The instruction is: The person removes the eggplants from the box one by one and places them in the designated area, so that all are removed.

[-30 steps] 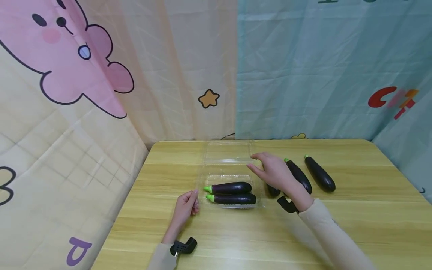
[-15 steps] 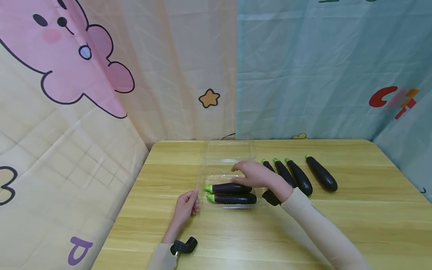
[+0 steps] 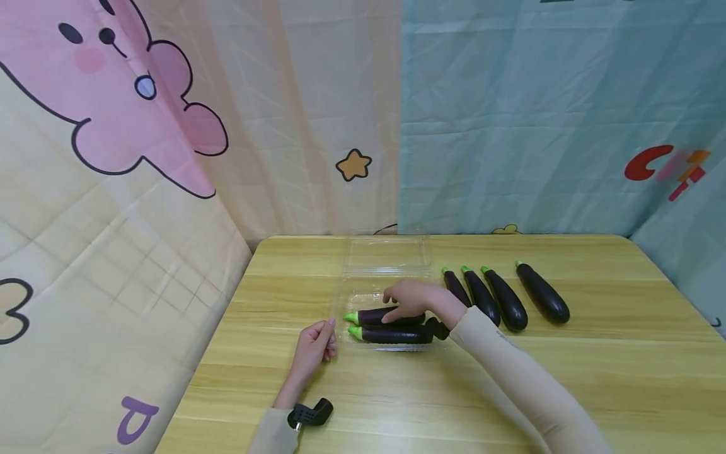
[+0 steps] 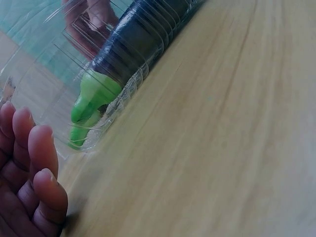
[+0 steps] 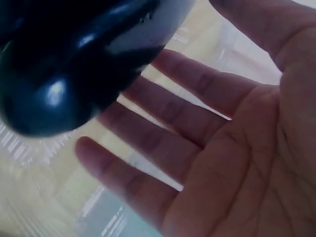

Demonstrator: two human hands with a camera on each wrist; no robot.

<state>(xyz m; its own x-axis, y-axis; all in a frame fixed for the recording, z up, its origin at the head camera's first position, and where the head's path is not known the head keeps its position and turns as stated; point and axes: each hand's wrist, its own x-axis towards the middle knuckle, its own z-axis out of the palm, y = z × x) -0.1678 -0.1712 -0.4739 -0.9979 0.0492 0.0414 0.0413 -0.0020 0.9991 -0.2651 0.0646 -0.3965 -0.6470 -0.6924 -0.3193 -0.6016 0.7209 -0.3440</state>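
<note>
Two dark purple eggplants with green stems lie side by side in a clear plastic container: a back eggplant point(image 3: 371, 316) and a front eggplant point(image 3: 391, 335). My left hand point(image 3: 315, 343) pinches the left rim of the container point(image 3: 363, 296), its other fingers curled. The left wrist view shows those fingers point(image 4: 42, 148) beside the container's corner and a green stem point(image 4: 96, 94). My right hand point(image 3: 409, 297) is over the back eggplant, thumb and fingers spread apart. In the right wrist view its fingers point(image 5: 163, 103) look nearly straight, with some tips hidden behind an eggplant point(image 5: 59, 89).
Several more eggplants point(image 3: 507, 299) lie on the wooden table point(image 3: 612, 353) right of the container, stems pointing away. The container's clear lid point(image 3: 387, 252) lies folded back toward the table's far edge. Printed curtains point(image 3: 510, 126) hang behind and at the left.
My right hand has moved left and down, from the container's right side to over the back eggplant. The eggplants its arm hid on the right now show. My left hand stays put.
</note>
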